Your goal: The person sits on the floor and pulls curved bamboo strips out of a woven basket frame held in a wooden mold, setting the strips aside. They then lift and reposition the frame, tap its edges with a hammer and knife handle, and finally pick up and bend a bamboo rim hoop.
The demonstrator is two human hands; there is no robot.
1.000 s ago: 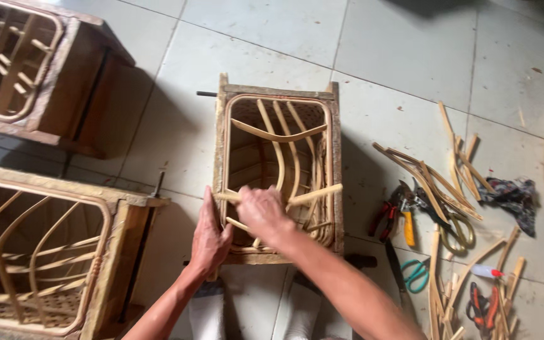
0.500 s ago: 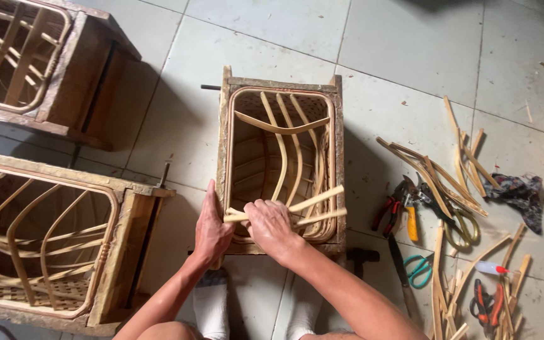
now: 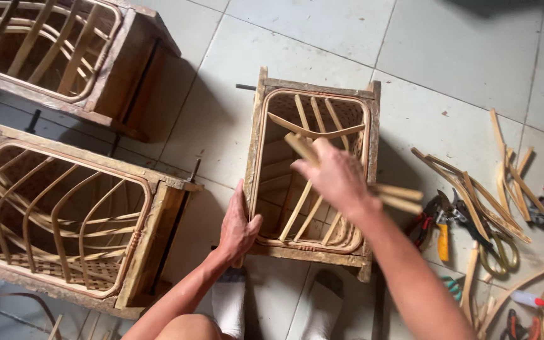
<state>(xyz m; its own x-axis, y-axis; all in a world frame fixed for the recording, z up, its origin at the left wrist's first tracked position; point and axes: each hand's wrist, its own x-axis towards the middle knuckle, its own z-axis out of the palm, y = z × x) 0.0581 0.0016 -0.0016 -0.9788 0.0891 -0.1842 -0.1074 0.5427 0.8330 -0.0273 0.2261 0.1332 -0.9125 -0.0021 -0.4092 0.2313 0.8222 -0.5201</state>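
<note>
Head view: my left hand (image 3: pixel 239 223) grips the frame (image 3: pixel 313 173) rim to steady it; my right hand (image 3: pixel 334 177) clasps two cane strips (image 3: pixel 399 196) above the frame's opening.

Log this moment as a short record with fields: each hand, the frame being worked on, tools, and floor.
left hand: grips the near left edge of the small rattan frame
right hand: holds rattan sticks over the frame's opening
other frames: two larger rattan frames to the left
tools: pliers and scissors among cut strips on the right
floor: pale tiles
</note>
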